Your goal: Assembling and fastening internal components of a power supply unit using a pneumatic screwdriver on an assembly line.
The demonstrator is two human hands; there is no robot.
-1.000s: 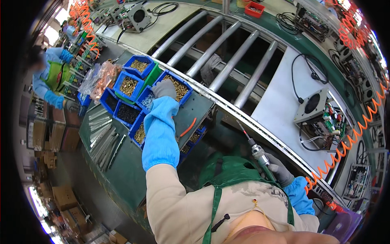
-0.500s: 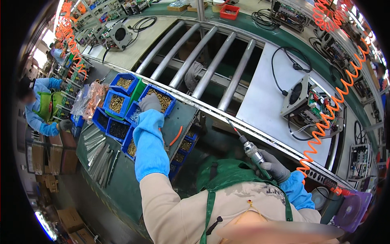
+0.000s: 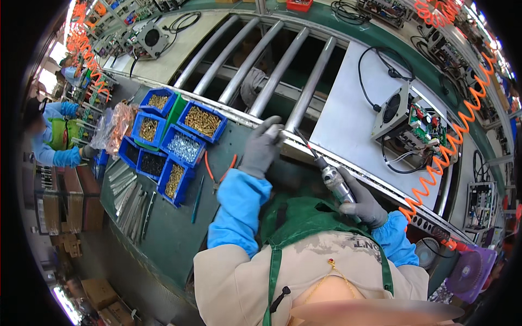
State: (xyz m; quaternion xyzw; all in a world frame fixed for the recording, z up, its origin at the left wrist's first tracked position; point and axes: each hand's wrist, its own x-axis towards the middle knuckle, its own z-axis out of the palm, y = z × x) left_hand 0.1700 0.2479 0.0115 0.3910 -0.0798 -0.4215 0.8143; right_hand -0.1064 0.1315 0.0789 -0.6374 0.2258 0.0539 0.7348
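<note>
My left hand (image 3: 260,148), in a grey glove, is raised at the near edge of the roller conveyor. Its fingers are pinched together beside the bit of the electric or air screwdriver; whatever they hold is too small to make out. My gloved right hand (image 3: 363,203) is wrapped round the silver-bodied screwdriver (image 3: 337,183), whose long thin bit points up and left. To the left of my left hand stand blue bins of screws: brass-coloured screws (image 3: 202,120), silver screws (image 3: 184,146) and black screws (image 3: 153,164).
Orange-handled pliers (image 3: 216,182) and a teal rod-like tool (image 3: 198,200) lie by the bins, with metal strips (image 3: 130,205) further left. Metal rollers (image 3: 274,73) run ahead. On a white board (image 3: 348,117) sits a fan-and-circuit-board unit (image 3: 405,122). An orange coiled hose (image 3: 437,163) hangs right.
My left hand has left the bin of brass-coloured screws and moved right to near the screwdriver's bit. My right hand still grips the screwdriver. The view has shifted slightly.
</note>
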